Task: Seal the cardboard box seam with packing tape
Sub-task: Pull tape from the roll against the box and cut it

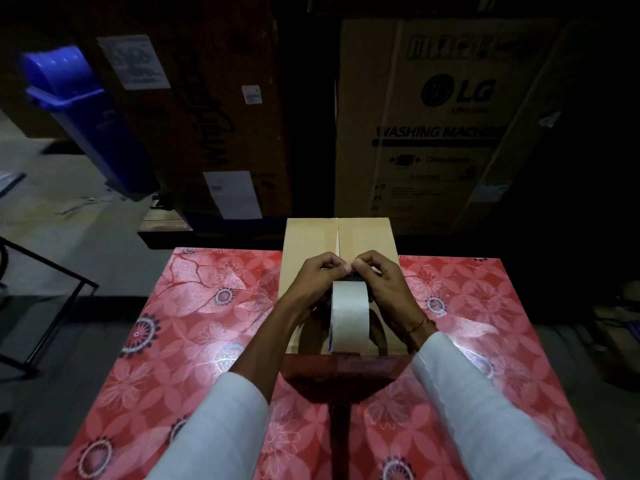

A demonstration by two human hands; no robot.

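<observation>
A plain cardboard box [311,237] lies on the red flowered table [194,306], its two top flaps closed and meeting in a seam that runs away from me. A pale roll of packing tape [348,306] stands on edge over the near half of the seam. My left hand [313,282] and my right hand [384,282] both grip the roll, with fingertips pinched together at its top. Whether a loose tape end is lifted there I cannot tell. The far half of the seam is bare cardboard.
Tall cardboard cartons stand close behind the table, one printed with a washing machine label [440,133]. A blue bin [83,112] leans at the left. A black metal frame [52,299] is on the floor to the left.
</observation>
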